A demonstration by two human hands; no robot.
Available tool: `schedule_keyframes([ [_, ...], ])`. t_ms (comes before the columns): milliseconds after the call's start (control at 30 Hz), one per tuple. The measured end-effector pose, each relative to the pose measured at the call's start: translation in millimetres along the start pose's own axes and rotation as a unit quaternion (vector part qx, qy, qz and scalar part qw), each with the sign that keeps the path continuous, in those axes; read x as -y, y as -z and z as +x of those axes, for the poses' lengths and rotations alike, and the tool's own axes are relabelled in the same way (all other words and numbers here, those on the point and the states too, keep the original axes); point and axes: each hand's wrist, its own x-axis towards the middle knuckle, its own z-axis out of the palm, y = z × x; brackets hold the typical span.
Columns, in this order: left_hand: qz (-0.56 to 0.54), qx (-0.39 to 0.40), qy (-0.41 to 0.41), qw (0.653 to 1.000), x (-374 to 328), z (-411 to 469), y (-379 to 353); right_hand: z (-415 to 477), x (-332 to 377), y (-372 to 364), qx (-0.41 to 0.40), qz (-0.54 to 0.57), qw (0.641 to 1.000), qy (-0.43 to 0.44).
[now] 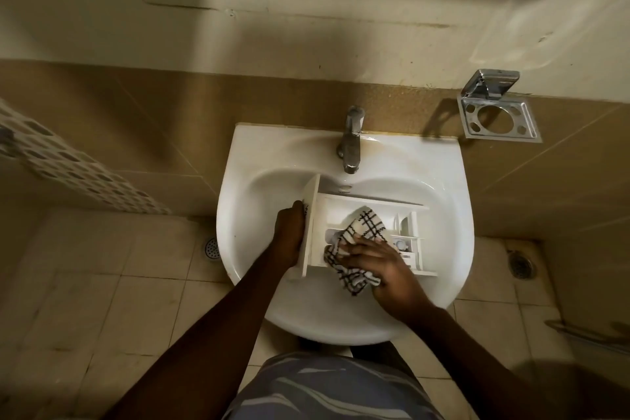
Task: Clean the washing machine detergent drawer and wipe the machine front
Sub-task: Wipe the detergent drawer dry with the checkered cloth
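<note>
- Fabric (327, 389) with pale stripes filled the bottom edge, and two bare forearms reached forward from it over the sink (443, 181).
- Next, the right hand (385, 266) lay on the cloth (368, 225). Its grip was apart, fingers spread and nearly straight, pressing the checked cloth down into the drawer (344, 208). One end of the cloth was bunched under the palm, over the drawer's near wall.
- To its left, the left hand (289, 235) held the drawer by its front panel, grip clamped round the panel's edge.
- That drawer sat in the sink's bowl, panel to the left and small compartments at its right end.
- Two drains (212, 248) showed in the tiled floor, one on each side of the sink.
- At the sink's back stood the tap (351, 140), its spout just beyond the drawer.
- Farther right, a metal holder (497, 116) hung on the wall, well apart from the tap.
</note>
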Motion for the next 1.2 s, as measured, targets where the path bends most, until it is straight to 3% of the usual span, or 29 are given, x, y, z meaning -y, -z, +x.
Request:
schedule_keyframes([
  [67,0.002,-0.005,-0.004,1.0,1.0,-1.5,-0.4,-2.0,-3.6,20.2,-0.054,0.036,0.996,-0.056],
  [167,0.001,-0.013,-0.008,1.0,1.0,-0.8,-0.6,-1.6,11.0,23.2,-0.229,0.039,0.956,-0.178],
  [233,0.001,-0.007,-0.006,1.0,0.8,-2.8,-1.6,4.1,31.7,9.7,-0.272,0.029,0.939,-0.209],
  [300,0.0,-0.01,-0.008,1.0,-0.3,-5.1,-1.5,13.4,51.2,-10.4,-0.209,0.007,0.962,-0.174],
  [367,-0.004,-0.014,-0.009,1.0,-2.0,-6.4,-1.9,18.9,60.8,-24.5,-0.116,-0.086,0.982,-0.121],
  [667,-0.011,0.001,-0.008,1.0,-1.9,-9.3,-1.8,27.8,40.7,-3.1,-0.002,-0.297,0.943,-0.152],
  [833,-0.009,-0.005,-0.011,1.0,-2.5,-9.6,-2.1,28.3,41.4,2.9,0.025,-0.309,0.931,-0.191],
  [967,-0.014,-0.011,-0.014,1.0,-0.2,-8.4,-2.2,45.6,66.6,-5.0,0.018,-0.231,0.936,-0.263],
  [1100,-0.016,-0.021,-0.023,0.999,0.8,-7.3,-2.5,49.3,76.1,-8.4,-0.004,-0.15,0.957,-0.248],
  [1200,-0.011,-0.016,-0.022,1.0,-0.6,-9.1,-1.3,37.5,53.5,11.9,0.026,-0.191,0.951,-0.243],
])
